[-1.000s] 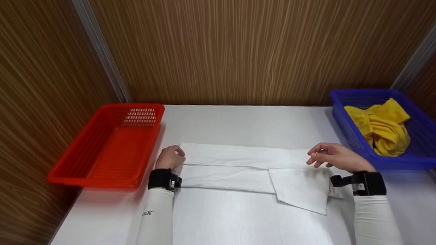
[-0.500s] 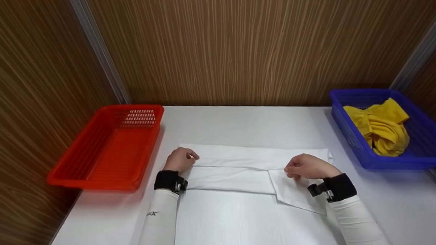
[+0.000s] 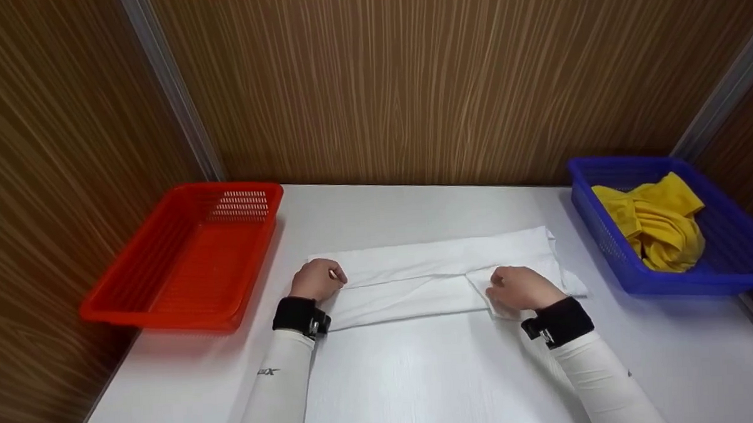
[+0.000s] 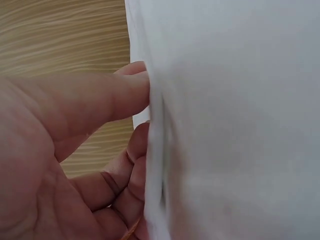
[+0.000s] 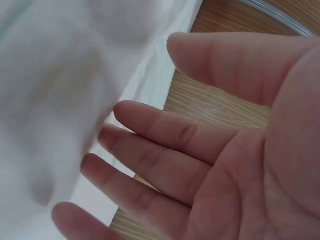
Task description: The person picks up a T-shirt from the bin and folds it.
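A folded white cloth [image 3: 416, 260] lies lengthwise on the table, with a sleeve-like flap [image 3: 479, 283] near its right end. At the cloth's left end is my left hand [image 3: 316, 280]; in the left wrist view its thumb [image 4: 117, 95] and curled fingers pinch the cloth's edge. Over the flap is my right hand [image 3: 522, 288]. Seen from the right wrist, its fingers [image 5: 165, 160] are nearly straight, with their tips against the cloth and the thumb apart. The back of the right hand hides part of the flap in the head view.
To the left stands a red plastic basket [image 3: 253, 266]. A blue basket [image 3: 616, 247] at the right holds a bunched yellow cloth [image 3: 656, 227]. Behind the white table [image 3: 407, 379] rises a wood-grain panel [image 3: 372, 86].
My right hand has moved left and slightly down onto the flap. Since half a second ago, the cloth's right end has shifted away from me, and the flap shows smaller. My left hand has moved slightly right.
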`<state>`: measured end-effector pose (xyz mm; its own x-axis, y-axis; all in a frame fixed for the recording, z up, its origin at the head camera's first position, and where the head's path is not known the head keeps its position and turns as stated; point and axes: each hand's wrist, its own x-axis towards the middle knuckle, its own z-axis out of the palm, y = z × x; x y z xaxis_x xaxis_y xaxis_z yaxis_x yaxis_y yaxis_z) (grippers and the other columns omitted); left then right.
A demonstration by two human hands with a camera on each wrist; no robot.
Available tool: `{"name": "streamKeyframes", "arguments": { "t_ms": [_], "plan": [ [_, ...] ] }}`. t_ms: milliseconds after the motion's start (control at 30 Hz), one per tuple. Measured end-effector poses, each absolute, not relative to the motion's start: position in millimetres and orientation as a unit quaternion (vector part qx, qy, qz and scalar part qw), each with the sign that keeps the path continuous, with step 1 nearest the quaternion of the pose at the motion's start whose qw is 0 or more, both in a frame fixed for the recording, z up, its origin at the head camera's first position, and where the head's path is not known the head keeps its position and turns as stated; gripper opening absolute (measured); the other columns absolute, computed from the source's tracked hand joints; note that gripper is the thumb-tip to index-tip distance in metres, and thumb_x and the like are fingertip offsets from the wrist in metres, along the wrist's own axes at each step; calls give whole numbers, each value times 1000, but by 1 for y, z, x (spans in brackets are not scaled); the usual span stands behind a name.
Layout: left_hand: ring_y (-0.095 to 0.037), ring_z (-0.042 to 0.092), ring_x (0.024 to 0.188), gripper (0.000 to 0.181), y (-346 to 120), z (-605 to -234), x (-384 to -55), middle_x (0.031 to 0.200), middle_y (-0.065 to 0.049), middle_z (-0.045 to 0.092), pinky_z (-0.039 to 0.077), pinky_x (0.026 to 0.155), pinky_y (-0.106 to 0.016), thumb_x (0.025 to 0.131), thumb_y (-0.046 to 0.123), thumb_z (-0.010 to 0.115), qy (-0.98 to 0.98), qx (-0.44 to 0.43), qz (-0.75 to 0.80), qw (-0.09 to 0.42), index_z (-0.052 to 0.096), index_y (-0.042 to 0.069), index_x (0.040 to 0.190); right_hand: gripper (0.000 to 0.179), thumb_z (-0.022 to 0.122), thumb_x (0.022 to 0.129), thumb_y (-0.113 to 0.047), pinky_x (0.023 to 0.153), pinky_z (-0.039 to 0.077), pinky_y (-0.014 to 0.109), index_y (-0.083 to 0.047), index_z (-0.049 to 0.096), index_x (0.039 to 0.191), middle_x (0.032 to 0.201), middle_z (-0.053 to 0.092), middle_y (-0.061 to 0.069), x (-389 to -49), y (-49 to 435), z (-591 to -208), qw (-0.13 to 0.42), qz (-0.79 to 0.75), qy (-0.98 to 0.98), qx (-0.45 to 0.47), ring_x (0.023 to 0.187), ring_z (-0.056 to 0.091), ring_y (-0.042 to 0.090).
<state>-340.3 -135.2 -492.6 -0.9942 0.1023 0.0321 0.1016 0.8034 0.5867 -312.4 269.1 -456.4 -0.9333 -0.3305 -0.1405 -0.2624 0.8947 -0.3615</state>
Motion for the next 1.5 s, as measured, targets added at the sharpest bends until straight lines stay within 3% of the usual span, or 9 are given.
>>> {"name": "streamKeyframes", "arguments": {
  "t_ms": [200,300,433,600,700,900,1200,1367,1500],
  "plan": [
    [-16,59,78,15,-118,-484,-333,93,-4,77,46,70,-28,91,7,71,952,94,285,57,83,16,92,22,49,96,-11,83,53,55,4,65,102,103,67,25,-355,267,-460,114,-94,983,-109,101,58,44],
    [-21,66,95,17,-103,-478,-325,109,-5,78,53,83,-35,93,9,69,952,129,262,90,83,17,100,32,47,94,-6,88,52,66,10,67,112,121,57,37,-377,265,-461,104,-65,990,-66,117,44,55],
    [-27,67,115,17,-73,-473,-311,119,-6,76,55,97,-42,94,12,69,947,187,235,115,83,16,102,34,50,89,-3,92,50,63,17,65,112,121,48,44,-397,262,-466,85,-61,994,-36,116,43,57],
    [-25,60,107,16,-33,-470,-286,113,-7,72,54,84,-30,95,20,69,940,284,162,98,85,22,99,31,50,90,1,96,46,61,19,66,110,118,53,45,-408,255,-474,61,-48,995,-59,110,52,58],
    [-20,53,107,18,-12,-470,-272,122,-4,67,50,84,-26,99,28,67,931,344,102,69,83,28,105,37,49,94,-2,101,44,61,21,59,122,124,51,45,-409,244,-473,53,-29,995,-78,116,49,58],
    [-18,52,138,25,14,-477,-256,152,5,56,48,108,-34,103,32,61,912,395,79,77,75,35,124,59,45,100,-9,102,48,65,14,31,152,147,42,40,-407,219,-479,63,-49,993,-87,135,39,58],
    [-20,55,133,27,19,-478,-252,152,7,56,53,100,-40,102,31,62,919,376,80,87,75,36,125,60,40,103,-9,117,36,61,7,25,158,161,31,33,-415,217,-482,87,-61,987,-119,147,27,55],
    [-21,53,137,29,17,-477,-252,155,6,53,52,102,-43,102,31,60,919,376,75,96,73,35,128,74,46,95,-3,126,19,58,10,13,160,164,20,35,-421,228,-481,112,-105,976,-153,154,18,51],
    [-22,53,136,30,18,-478,-251,152,5,55,51,101,-42,98,35,64,919,375,74,94,73,32,127,77,43,91,5,126,17,62,9,10,160,164,10,39,-410,237,-481,115,-180,964,-158,152,14,57]
  ]
}}
